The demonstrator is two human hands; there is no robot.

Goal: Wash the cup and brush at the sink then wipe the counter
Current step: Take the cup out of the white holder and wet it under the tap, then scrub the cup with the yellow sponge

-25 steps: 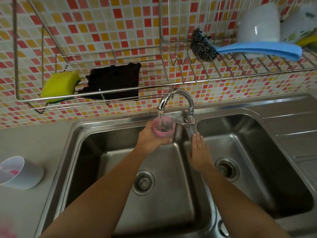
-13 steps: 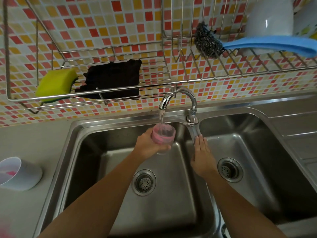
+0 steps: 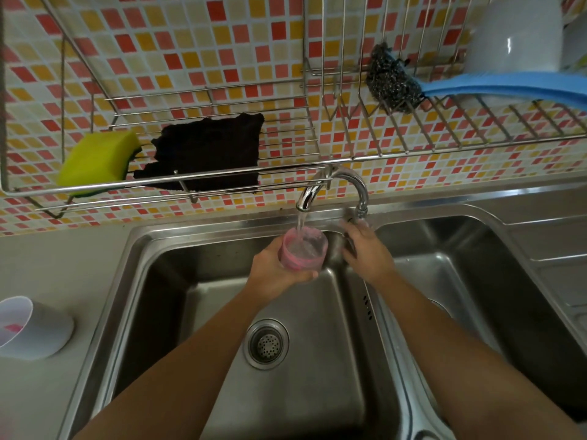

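Observation:
My left hand (image 3: 278,274) grips a clear cup (image 3: 303,249) with pink residue, held upright under the faucet spout (image 3: 306,200) over the left sink basin (image 3: 317,360). Water streams into the cup. My right hand (image 3: 368,249) reaches to the faucet base (image 3: 361,211), fingers curled at the handle, which the hand mostly hides. A brush with a blue handle (image 3: 508,87) and a steel-wool head (image 3: 392,79) lies on the wire rack (image 3: 286,171) above. A black cloth (image 3: 209,150) hangs in the rack's left part.
A yellow-green sponge (image 3: 98,158) sits at the rack's left end. A white cup (image 3: 31,328) lies on its side on the grey counter (image 3: 63,258) at left. A white bowl (image 3: 514,33) rests upside down at top right. The right basin (image 3: 476,281) adjoins the left one.
My right hand moved up from the divider between the basins to the faucet base. The cup stays under the running water in my left hand.

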